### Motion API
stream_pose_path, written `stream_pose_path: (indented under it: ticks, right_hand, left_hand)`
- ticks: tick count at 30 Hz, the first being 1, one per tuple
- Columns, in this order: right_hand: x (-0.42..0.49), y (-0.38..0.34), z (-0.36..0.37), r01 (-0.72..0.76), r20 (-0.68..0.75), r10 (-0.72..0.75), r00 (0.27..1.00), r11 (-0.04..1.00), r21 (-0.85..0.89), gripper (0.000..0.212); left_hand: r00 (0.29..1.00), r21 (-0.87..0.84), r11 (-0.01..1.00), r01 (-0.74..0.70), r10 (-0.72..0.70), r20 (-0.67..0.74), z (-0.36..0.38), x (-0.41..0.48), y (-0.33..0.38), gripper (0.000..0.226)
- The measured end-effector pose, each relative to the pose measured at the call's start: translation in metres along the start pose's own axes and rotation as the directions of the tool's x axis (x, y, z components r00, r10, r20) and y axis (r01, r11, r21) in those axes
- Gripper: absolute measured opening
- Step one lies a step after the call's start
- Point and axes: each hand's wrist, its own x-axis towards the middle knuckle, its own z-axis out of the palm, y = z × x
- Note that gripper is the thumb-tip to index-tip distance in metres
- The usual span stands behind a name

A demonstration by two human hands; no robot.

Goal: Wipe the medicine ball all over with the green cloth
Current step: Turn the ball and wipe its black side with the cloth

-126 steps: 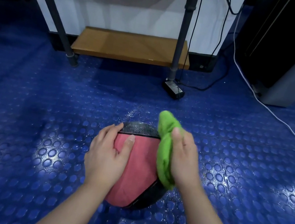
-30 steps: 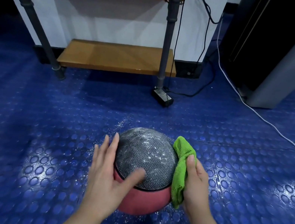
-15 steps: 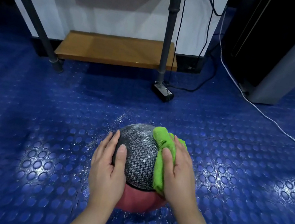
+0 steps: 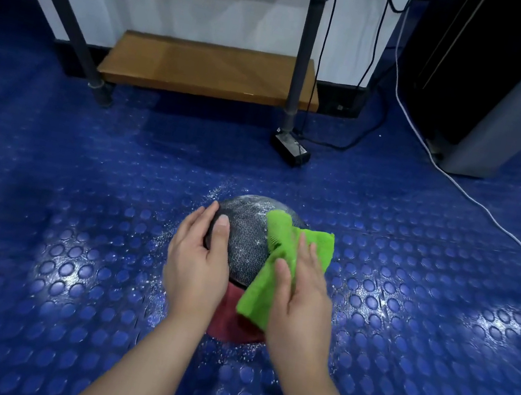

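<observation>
1. On the studded blue floor (image 4: 111, 206), the medicine ball (image 4: 245, 247) sits between the person's arms.
2. The left hand (image 4: 197, 262) curves its fingers round the ball's side, while the right hand (image 4: 301, 295) presses the green cloth (image 4: 262, 288) down with flat fingers.
3. The ball is likely heavy and its textured surface grippy, so it is best steadied by the sides.

— Where was there room for your hand around the medicine ball (image 4: 244, 250)?
— The blue studded floor (image 4: 71, 233) lay bare left and right of it. Behind it, a black adapter (image 4: 290, 150) and a shelf leg (image 4: 301, 65) stood near, the low wooden shelf (image 4: 205, 69) further back. A white cable (image 4: 481, 202) crossed the floor far right.
</observation>
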Motion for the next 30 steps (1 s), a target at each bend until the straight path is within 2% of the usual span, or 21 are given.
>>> stream_pose_path:
  ticks: [3, 5, 11, 14, 19, 21, 24, 30]
  right_hand:
    - [-0.001, 0.014, 0.005, 0.134, 0.050, -0.129, 0.990, 0.982, -0.130, 0.049]
    - [0.009, 0.022, 0.003, 0.131, 0.055, -0.124, 0.991, 0.979, -0.156, 0.055]
    - [0.046, 0.015, -0.011, -0.144, 0.055, 0.150, 0.987, 0.985, -0.098, 0.048]
    - [0.042, 0.009, -0.014, -0.178, 0.051, 0.184, 0.982, 0.978, -0.105, 0.048]
    - [0.006, 0.007, -0.007, -0.072, 0.009, 0.072, 0.997, 0.997, -0.012, 0.048]
    - [-0.005, 0.008, 0.000, 0.001, 0.018, -0.001, 1.000, 1.000, -0.031, 0.043]
    - [-0.020, 0.012, 0.012, 0.154, 0.038, -0.151, 0.988, 0.986, -0.059, 0.050]
    - [-0.028, 0.027, 0.008, 0.207, 0.059, -0.203, 0.977, 0.976, -0.067, 0.051]
  left_hand:
    - [1.000, -0.025, 1.000, -0.004, 0.004, 0.008, 0.001, 0.009, 0.002, 0.053]
    - [0.999, -0.022, 0.999, -0.029, 0.029, 0.016, 0.002, 0.011, 0.003, 0.054]
    - [0.999, 0.017, 0.999, -0.040, 0.040, 0.006, 0.006, 0.011, 0.006, 0.060]
    - [0.999, 0.053, 0.998, -0.036, 0.037, -0.014, 0.006, 0.007, 0.009, 0.055]
    - [0.999, 0.095, 0.995, -0.022, 0.026, -0.039, 0.005, 0.003, 0.010, 0.048]
    - [0.999, 0.097, 0.995, 0.005, -0.001, -0.039, 0.004, 0.009, 0.009, 0.040]
    - [1.000, 0.108, 0.994, 0.011, -0.009, -0.024, 0.004, 0.019, 0.008, 0.036]
    - [0.997, 0.097, 0.993, -0.070, 0.071, -0.004, 0.003, 0.014, 0.006, 0.053]
